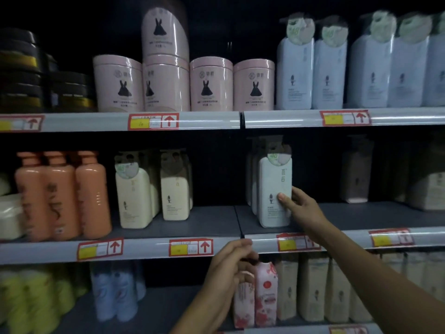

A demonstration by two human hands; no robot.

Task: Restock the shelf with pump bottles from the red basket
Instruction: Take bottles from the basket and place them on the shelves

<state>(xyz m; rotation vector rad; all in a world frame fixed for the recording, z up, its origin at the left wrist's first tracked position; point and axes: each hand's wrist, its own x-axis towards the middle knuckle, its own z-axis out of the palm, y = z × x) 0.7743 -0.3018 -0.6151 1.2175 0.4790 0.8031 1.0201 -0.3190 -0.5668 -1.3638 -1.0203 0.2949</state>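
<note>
Nearest, left hand: raised in front of the middle shelf's front rail, fingers curled loosely; blur prevents telling whether it holds anything. Behind it, lower shelf: pink floral bottles, beige bottles to their right, pale blue bottles and yellow-green bottles to the left. Right hand: reaching onto the middle shelf, thumb on the front face and fingers curled round the right edge of a white pump bottle. This bottle: flat-sided, rounded-rectangular, white body with small dark printed figure and text, round pale tag hanging at the neck, dark pump head above. It stands upright on the grey shelf board, long axis vertical, pump uppermost, printed face turned outward, at the front of a row of like bottles, just right of the shelf's centre joint. Same shelf, leftward: cream pump bottles, then orange bottles; rightward, dim beige bottles set well back. Rails carry red-bordered price labels with yellow patches and upward arrows. Upper shelf, farthest: pink cylindrical tins bearing a black dress motif, one stacked higher; lavender pump bottles to the right; dark jars at the left. Surroundings dim, shelf back dark.
</note>
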